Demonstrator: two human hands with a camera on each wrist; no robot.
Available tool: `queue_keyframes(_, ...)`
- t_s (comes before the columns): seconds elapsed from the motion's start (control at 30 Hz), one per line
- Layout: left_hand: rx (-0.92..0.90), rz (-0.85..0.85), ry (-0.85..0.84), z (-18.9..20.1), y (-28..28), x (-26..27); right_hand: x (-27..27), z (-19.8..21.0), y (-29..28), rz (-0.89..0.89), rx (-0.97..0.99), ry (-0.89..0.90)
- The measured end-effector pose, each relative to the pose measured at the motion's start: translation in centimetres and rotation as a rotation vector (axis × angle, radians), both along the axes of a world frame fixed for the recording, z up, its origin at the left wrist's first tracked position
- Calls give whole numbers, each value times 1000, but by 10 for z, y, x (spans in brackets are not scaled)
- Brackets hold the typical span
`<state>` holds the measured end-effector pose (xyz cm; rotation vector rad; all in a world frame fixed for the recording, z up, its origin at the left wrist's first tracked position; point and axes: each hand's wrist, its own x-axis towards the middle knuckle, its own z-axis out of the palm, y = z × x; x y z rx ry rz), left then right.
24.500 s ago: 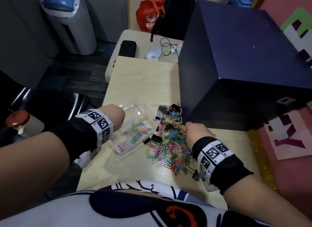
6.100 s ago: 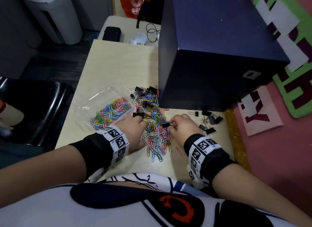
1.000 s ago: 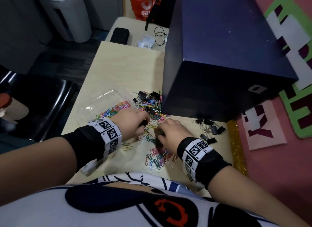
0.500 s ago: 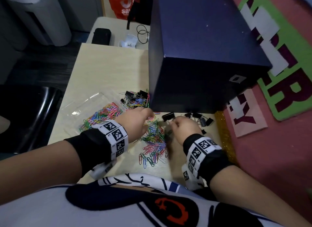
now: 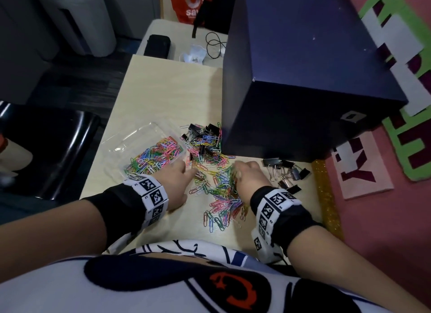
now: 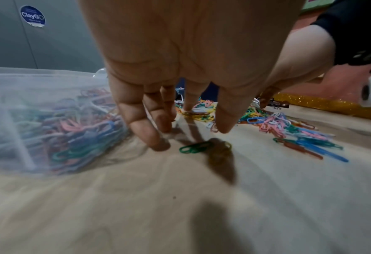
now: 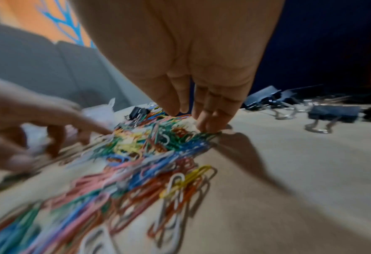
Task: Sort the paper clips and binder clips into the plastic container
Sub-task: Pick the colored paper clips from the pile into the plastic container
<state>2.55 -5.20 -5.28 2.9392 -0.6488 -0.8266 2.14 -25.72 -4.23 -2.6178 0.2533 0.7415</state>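
A clear plastic container (image 5: 140, 137) at the table's left holds coloured paper clips (image 5: 156, 156). More paper clips (image 5: 221, 196) lie loose in a pile between my hands. At the pile's far end, black binder clips (image 5: 205, 137) are mixed in. Several binder clips (image 5: 286, 172) sit apart on the right. My left hand (image 5: 192, 171) hovers beside the container with straight fingers (image 6: 156, 139) pointing down, holding nothing, near a green paper clip (image 6: 193, 147). My right hand (image 5: 235, 171) rests straight fingertips (image 7: 208, 125) on the pile's right edge.
A big dark blue box (image 5: 303, 79) stands right behind the clips and fills the table's right half. A gold glitter strip (image 5: 326, 196) runs along the right edge. A black chair (image 5: 51, 149) is on the left. A black case (image 5: 157, 44) and cables lie far back.
The dark binder clip that my right hand held a second ago now lies with the group on the right. My right hand is back on the paper clip pile. My left hand barely moved.
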Motion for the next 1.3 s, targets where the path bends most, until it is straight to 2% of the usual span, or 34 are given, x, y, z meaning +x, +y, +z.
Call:
queue_keyframes(0.13, -20, -23, -10, -5, -2, 0, -8, -2, 12, 262, -68, 28)
queue_keyframes(0.27, -39, -24, 16, -6, -3, 0, -8, 6, 5, 177, -87, 0)
queue_keyframes(0.33, -14, -18, 38, -5, -4, 4, -6, 12, 1, 138, -181, 114)
queue_keyframes(0.43, 43, -40, 74, -4, -7, 9, -15, 14, 3, 170, -283, 286)
queue_keyframes(0.6, 8, -46, 91, -5, -13, 14, -24, -3, 14, 196, -87, 133)
queue_keyframes(0.73, 35, -84, 75, -3, -17, 15, -20, -8, 21, 208, -1, 12)
queue_keyframes(0.83, 44, -119, 51, -1, -17, 15, -15, -8, 24, 203, -5, 14)
queue_keyframes(1.1, -78, -111, -28, 4, -7, 18, 6, -2, 17, 146, -66, 18)
queue_keyframes(1.3, -265, 20, -150, 28, 7, 27, 23, 22, 21, 151, -64, -19)
